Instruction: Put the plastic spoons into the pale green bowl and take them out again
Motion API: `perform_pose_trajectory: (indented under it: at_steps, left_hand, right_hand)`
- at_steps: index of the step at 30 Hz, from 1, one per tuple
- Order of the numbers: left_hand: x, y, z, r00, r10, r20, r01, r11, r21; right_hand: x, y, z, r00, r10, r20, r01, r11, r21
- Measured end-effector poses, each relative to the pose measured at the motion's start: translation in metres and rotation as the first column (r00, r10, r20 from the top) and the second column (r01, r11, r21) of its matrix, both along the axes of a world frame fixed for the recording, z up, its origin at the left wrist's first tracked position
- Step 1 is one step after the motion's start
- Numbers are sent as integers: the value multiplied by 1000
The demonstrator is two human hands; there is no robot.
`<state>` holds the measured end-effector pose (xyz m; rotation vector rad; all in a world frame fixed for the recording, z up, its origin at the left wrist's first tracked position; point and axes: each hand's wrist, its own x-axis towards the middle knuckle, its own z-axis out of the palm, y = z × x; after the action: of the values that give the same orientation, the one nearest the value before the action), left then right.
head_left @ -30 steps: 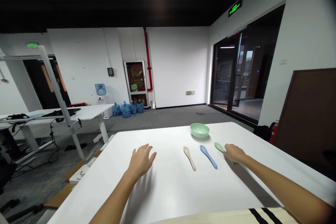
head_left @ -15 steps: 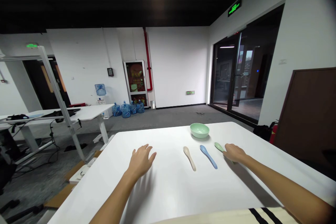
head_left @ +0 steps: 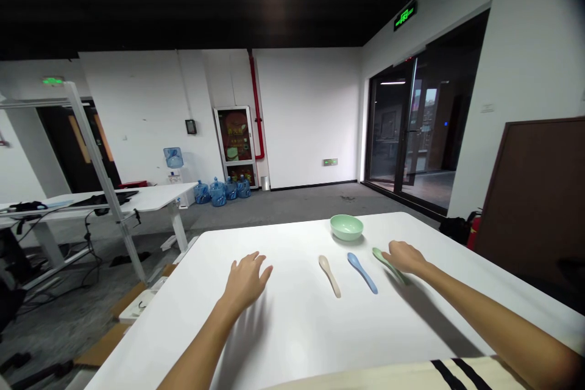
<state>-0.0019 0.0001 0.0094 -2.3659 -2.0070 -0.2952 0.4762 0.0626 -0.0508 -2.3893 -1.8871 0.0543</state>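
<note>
A green spoon (head_left: 397, 273) lies on the white table (head_left: 292, 329), the rightmost in a row of spoons. Just above and to the right of it is my right hand (head_left: 406, 257), fingers bent and partly hidden from me, with the spoon's handle now showing below the hand. To its left rest a blue spoon (head_left: 362, 273) and a beige spoon (head_left: 329, 277), slanted alike. A green bowl (head_left: 346, 228) stands upright behind the spoons. My left hand (head_left: 247, 280) hovers over the table's left part, fingers spread, holding nothing.
The table's far edge lies just behind the bowl. To the left are another white table (head_left: 159, 197), a metal frame post (head_left: 95, 152) and cardboard (head_left: 103, 338) on the floor. Blue water bottles (head_left: 218, 192) stand by the far wall; a brown board (head_left: 534, 195) is at the right.
My right hand has shifted up and slightly away from the green spoon, uncovering more of its handle. The spoon stays in place. My left hand keeps its position.
</note>
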Motion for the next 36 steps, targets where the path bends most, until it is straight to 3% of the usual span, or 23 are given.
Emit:
perform_pose_trajectory:
  at_steps: [6, 10, 16, 21, 26, 36]
  left_hand:
    - [4, -1, 0, 1000, -15, 16, 15, 1000, 18]
    - [5, -2, 1, 999, -37, 24, 36, 999, 28]
    - [0, -2, 1, 1000, -18, 17, 18, 1000, 24]
    - [-1, -1, 1, 1000, -7, 6, 7, 1000, 26]
    - [2, -1, 2, 1000, -9, -9, 9, 999, 34]
    - [-1, 1, 0, 1000, -8, -23, 9, 999, 44]
  right_hand:
    - [-22, -4, 36, 995, 75, -70, -66, 990, 128]
    - [-42, -14, 47, 981, 151, -119, -127, 973, 193]
    - [-61, -31, 34, 969, 231, -88, -203, 947, 248]
    - [-60, -38, 19, 971, 236, -34, -225, 954, 199]
    - [-56, -42, 17, 967, 252, -34, -244, 958, 148]
    - [-51, -40, 13, 965, 258, -53, -246, 954, 173]
